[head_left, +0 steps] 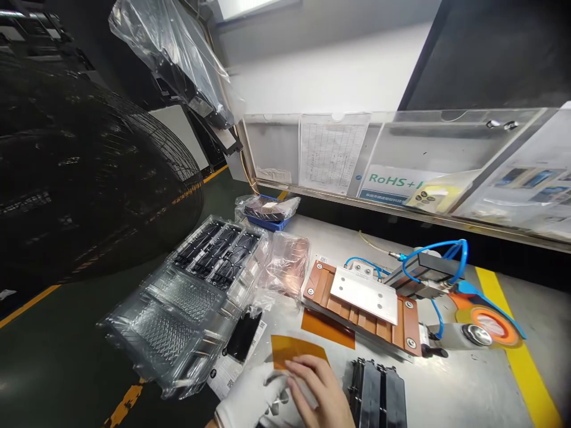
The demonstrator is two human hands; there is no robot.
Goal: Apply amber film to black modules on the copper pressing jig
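Observation:
At the bottom centre, my left hand [252, 395] wears a white glove and has its fingers curled around something I cannot make out. My bare right hand [319, 389] is beside it, fingertips pressed on the lower edge of an amber film sheet [297, 346]. Behind that sheet, a second amber sheet [328, 329] lies flat at the front of a brown fixture with a silver plate [363, 294]. Black ribbed parts [378, 395] stand just right of my right hand. A black flat piece [243, 334] lies to the left of the hands.
Clear plastic trays [178, 321], some holding black parts [218, 252], are at the left. Behind them stands a blue bin [270, 224]. A bag with copper-coloured sheets [288, 264] lies mid-table. Blue air hoses [464, 261] and a tape roll [491, 326] are at the right.

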